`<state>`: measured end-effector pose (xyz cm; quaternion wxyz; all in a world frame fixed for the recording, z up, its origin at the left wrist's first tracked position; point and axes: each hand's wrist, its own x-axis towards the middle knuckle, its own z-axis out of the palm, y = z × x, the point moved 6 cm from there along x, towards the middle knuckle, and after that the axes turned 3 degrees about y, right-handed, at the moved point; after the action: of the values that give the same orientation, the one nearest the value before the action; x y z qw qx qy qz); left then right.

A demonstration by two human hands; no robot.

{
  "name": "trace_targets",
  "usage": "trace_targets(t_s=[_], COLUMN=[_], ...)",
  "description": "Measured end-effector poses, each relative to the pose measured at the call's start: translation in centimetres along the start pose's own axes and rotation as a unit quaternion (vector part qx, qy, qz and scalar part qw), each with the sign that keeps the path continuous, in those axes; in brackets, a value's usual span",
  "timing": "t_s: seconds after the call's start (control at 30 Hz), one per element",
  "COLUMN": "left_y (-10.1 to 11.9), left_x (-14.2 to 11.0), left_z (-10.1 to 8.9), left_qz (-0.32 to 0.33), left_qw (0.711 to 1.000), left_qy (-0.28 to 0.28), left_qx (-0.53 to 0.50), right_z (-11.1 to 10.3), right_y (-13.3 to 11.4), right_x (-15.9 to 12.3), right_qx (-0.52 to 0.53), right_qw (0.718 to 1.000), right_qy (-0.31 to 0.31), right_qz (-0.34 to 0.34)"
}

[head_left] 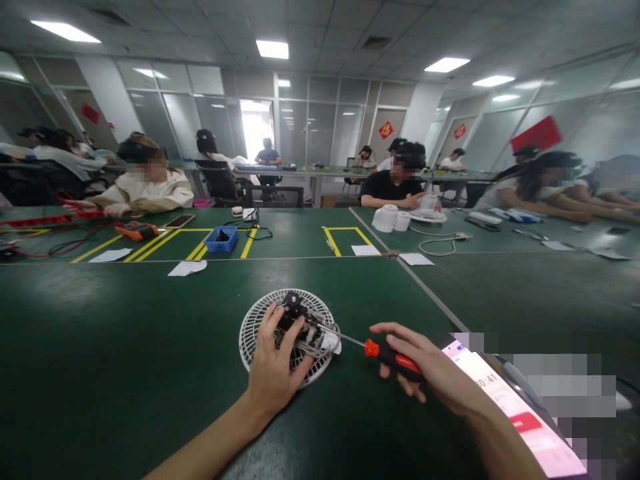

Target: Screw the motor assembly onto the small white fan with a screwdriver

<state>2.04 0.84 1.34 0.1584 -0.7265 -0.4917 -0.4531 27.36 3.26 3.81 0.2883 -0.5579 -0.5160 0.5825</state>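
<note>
A round white fan grille (250,331) lies flat on the green table in front of me. On it sits a black fan motor assembly (293,301) with metal parts and bundled pale wires (320,343). My left hand (276,367) is over it, its fingers bent around the motor's near side. My right hand (425,357) holds a red-and-black screwdriver (393,359) by the handle with loosely curled fingers. The metal shaft points left, its tip reaching the motor assembly near my left fingers. Exactly what the tip touches is too small to tell.
A lit phone or tablet screen (517,407) is beside my right forearm. Farther off are a blue bin (221,240), paper slips (188,268), an orange meter (137,231) and white fan parts (385,218). Across the table a person in black (383,187) handles white parts.
</note>
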Motion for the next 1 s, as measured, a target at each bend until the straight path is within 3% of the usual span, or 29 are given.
trace_targets(t_s=[0.77, 0.87, 1.0], left_y=[0.0, -0.1, 0.0], left_x=[-0.1, -0.1, 0.0], left_z=[0.1, 0.1, 0.0], left_qz=[0.002, 0.000, 0.005], left_qw=[1.000, 1.000, 1.000], left_qy=[-0.003, -0.002, -0.002], left_qx=[-0.004, -0.003, 0.000], right_z=[-1.8, -1.6, -1.0], right_y=[-2.0, -1.9, -1.2], right_x=[0.1, 0.1, 0.1], right_qx=[-0.069, -0.048, -0.028], right_qw=[0.978, 0.983, 0.996], right_qy=[0.086, 0.077, 0.042], right_qz=[-0.179, -0.159, -0.079])
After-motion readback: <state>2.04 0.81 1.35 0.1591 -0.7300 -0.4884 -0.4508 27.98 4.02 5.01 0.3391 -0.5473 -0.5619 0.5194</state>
